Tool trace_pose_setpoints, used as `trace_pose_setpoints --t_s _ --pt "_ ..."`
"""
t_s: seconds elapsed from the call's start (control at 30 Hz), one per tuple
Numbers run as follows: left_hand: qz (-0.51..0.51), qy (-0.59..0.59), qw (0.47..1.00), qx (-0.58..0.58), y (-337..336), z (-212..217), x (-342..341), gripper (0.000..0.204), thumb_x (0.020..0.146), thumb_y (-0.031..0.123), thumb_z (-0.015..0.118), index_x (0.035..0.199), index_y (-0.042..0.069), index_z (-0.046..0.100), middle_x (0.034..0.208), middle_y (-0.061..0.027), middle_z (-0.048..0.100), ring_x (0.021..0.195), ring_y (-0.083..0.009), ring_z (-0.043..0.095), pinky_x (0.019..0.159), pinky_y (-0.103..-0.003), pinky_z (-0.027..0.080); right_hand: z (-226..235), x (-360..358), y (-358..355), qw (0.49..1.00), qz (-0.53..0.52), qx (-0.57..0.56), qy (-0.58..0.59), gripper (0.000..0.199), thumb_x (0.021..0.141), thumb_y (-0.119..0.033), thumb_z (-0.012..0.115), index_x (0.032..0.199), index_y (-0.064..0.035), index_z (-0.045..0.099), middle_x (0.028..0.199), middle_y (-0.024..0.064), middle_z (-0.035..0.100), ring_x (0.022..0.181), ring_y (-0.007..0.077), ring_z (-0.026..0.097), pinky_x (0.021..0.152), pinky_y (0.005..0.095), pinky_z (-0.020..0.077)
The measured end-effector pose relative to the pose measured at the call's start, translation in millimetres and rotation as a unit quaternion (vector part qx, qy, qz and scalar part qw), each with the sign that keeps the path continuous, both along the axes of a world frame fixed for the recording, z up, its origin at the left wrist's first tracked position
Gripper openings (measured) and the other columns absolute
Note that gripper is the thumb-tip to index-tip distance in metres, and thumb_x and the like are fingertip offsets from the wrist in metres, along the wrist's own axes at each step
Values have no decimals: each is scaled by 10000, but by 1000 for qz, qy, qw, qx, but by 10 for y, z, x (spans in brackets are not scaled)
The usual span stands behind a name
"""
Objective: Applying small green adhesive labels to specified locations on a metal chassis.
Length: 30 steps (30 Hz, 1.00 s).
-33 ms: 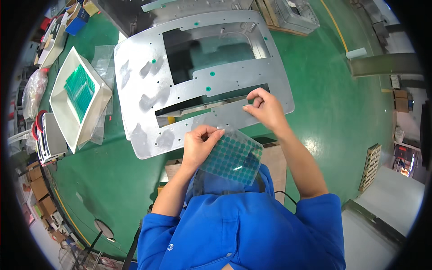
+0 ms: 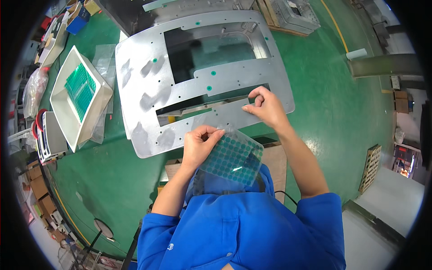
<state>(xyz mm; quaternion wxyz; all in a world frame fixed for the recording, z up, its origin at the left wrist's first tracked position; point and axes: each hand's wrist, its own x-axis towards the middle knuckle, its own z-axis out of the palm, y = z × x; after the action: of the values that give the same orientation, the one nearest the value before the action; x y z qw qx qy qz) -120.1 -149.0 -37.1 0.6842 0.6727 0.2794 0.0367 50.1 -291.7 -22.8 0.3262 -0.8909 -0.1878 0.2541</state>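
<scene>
My left hand (image 2: 198,145) pinches the upper left corner of a clear sheet of round green stickers (image 2: 231,157), which hangs tilted in front of my blue shirt. Part of the sheet, near its right side, looks darker. My right hand (image 2: 266,108) is at the near right part of a large grey metal panel (image 2: 146,96), beside its narrow slot. Its thumb and fingers are curled together; anything between them is too small to make out. The panel has two cut-out openings and many small holes. Several green dots sit on its face, two of them between the openings.
On the left, a white tray (image 2: 105,96) holds green sticker sheets (image 2: 81,90), with clear plastic sheets (image 2: 104,60) beside it. A grey metal housing (image 2: 294,15) stands at the far right of the panel. A beam (image 2: 384,65) juts in from the right over the green floor.
</scene>
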Motion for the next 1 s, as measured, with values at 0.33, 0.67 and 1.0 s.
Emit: trace_pose_setpoints --t_s 0.33,0.67,1.0 --pt "206 -50 977 -35 484 90 -1109 41 746 30 660 751 15 623 662 8 580 581 -39 491 524 -166 385 64 248 55 992 107 -66 22 233 629 -223 740 666 -29 617 574 7 554 546 79 481 515 238 392" --pt "245 -115 954 128 933 -344 -1973 67 747 26 636 774 -2 581 764 -41 570 720 -112 526 658 -225 421 144 -554 658 870 334 164 -322 170 763 -146 580 907 -56 590 875 113 583 845 292 538 761 365 419" --pt "208 -233 912 266 658 -547 -1496 131 599 52 694 726 57 664 1322 -258 284 1214 -366 331 1013 -405 242 528 -513 934 933 339 -48 -106 429 788 -444 522 772 -29 629 701 192 601 723 360 581 660 425 451"
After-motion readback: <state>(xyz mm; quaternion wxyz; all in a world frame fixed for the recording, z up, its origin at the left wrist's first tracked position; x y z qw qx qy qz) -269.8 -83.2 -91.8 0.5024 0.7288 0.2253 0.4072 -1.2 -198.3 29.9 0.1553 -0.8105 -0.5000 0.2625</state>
